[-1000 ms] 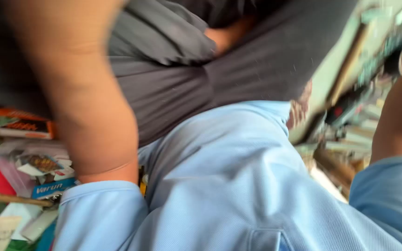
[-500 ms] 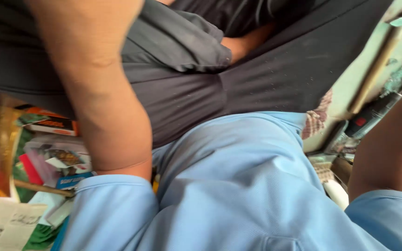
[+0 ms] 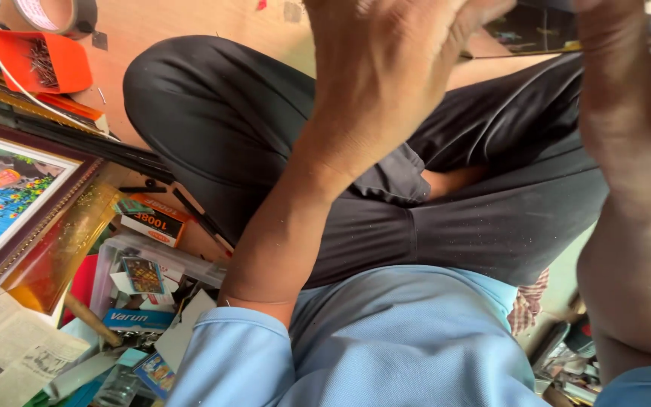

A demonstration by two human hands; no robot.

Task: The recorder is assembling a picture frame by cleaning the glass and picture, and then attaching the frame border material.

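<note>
The person sits cross-legged in black trousers (image 3: 265, 128) and a light blue shirt (image 3: 386, 347), which fill most of the view. The left hand (image 3: 386, 68) is raised close to the camera, its fingers cut off by the top edge, so I cannot tell whether it grips anything. The right hand (image 3: 627, 98) is raised at the right edge, just as blurred and cropped; its grip cannot be told either. To the left lies a framed picture (image 3: 9, 196), with a newspaper (image 3: 9, 362) below it. A clear plastic box (image 3: 145, 271) of small packets sits beside the left forearm. An orange scoop (image 3: 39, 60) of nails rests at the top left.
</note>
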